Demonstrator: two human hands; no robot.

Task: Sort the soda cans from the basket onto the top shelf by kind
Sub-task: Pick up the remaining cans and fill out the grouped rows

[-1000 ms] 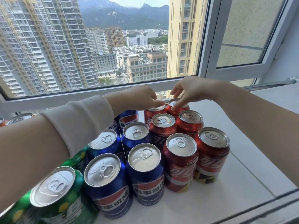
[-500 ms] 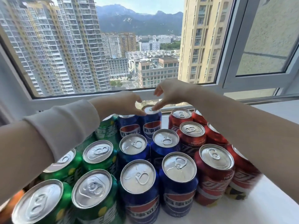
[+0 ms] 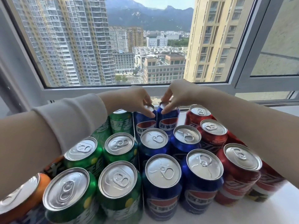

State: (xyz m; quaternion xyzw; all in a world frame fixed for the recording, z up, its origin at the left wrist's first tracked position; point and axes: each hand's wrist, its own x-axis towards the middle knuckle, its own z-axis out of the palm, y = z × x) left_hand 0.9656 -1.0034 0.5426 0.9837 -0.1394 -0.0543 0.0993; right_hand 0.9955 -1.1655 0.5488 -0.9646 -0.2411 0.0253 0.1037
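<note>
Left grip (image 3: 137,102) is clamped on the top rim of the far left blue can (image 3: 143,125), fingers over the lid and thumb down the side. Right grip (image 3: 175,96) has the same hold on the far right blue can (image 3: 168,122). The two cans stand upright, touching, at the far end of the blue column, close to the window (image 3: 113,46).

Layout on the shelf (image 3: 252,212): green cans (image 3: 119,147) left of the blue, red cans (image 3: 213,138) right of it, and one orange can (image 3: 24,191) at the near left edge. Basket not in view.

Handling, my read: all tabs look unopened, so likely full. That makes them heavy for their size, with stiff walls while sealed. Painted aluminium is smooth, so a fingertip hold can slip, and a drop will dent. A wrap round the mid-wall is the safer hold. Here the rows are packed tight, so only the top rim is reachable from above. Lift straight up to avoid knocking neighbours.

Labels:
- Blue: Pepsi globe with "百事可" readable, the rest hidden.
- Green: large white Chinese characters and yellow dots; looks like Sprite, but it's distorted.
- Red: white script and small print, too blurred to read.
- Orange: unreadable.
</note>
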